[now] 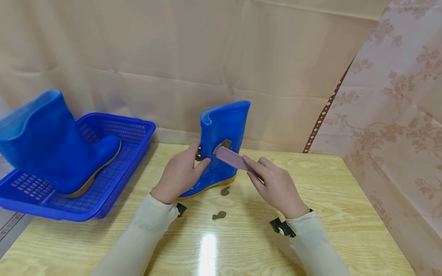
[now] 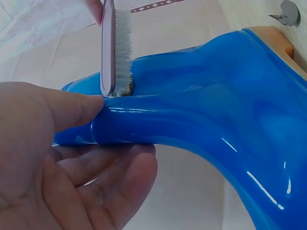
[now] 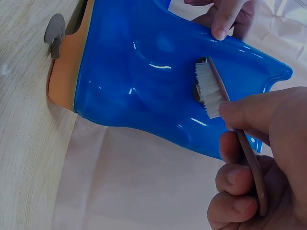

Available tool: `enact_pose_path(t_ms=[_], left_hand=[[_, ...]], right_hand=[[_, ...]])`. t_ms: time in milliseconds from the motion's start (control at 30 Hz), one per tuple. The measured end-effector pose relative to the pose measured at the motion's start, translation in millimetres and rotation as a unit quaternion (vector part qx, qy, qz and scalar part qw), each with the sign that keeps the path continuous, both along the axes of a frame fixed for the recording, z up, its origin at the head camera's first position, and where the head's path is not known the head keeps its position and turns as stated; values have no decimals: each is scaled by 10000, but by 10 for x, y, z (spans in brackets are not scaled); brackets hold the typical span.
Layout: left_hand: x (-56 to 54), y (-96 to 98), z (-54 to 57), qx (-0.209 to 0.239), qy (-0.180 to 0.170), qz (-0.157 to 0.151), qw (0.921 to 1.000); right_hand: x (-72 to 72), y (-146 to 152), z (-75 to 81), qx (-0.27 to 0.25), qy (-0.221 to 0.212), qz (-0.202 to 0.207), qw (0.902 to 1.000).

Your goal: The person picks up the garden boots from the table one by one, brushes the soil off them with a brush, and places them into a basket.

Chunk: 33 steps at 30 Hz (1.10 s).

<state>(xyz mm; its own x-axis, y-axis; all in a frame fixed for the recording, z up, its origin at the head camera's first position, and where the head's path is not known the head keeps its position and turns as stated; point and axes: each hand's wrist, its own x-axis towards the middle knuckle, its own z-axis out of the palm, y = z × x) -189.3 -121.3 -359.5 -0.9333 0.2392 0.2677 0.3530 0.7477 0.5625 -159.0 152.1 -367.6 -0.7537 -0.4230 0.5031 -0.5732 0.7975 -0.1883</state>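
Gripping a scrub brush (image 1: pixel 230 158), bristles (image 3: pixel 208 86) beyond its fingertips, the right hand (image 1: pixel 276 186) could topple the rain boot (image 1: pixel 224 126) if the left hand (image 1: pixel 181 170), pinching its shaft, slips.

left hand (image 1: pixel 180 172) gripping; right hand (image 1: pixel 277 188), fingers curled

Boot (image 1: pixel 226 124) on a table (image 1: pixel 310 188), basket (image 1: pixel 150 130) to its left.
A second boot (image 1: pixel 51 143) sits in the basket. The standing boot is between the left hand (image 1: pixel 181 172) and right hand (image 1: pixel 276 186); two scraps (image 1: pixel 219 215) lie before it, a curtain (image 1: pixel 207 50) behind.
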Motion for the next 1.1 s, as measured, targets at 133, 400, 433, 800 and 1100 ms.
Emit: enact_pose_path(t_ms=[133, 400, 433, 800, 1100], left_hand=[[4, -5, 6, 11, -40, -33, 10000], [1, -5, 17, -97, 51, -402, 9991], [4, -4, 20, -118, 54, -463, 9988], [12, -2, 24, -132, -8, -433, 9990], [-1, -3, 15, -94, -125, -223, 9996]], right_hand=[[-1, -7, 5, -45, 87, 7, 10000], [-1, -15, 5, -469, 478, 138, 9977], [-2, -16, 3, -451, 454, 153, 9978], [5, -20, -10, -120, 172, 89, 9997], [0, -8, -14, -63, 19, -119, 9999]])
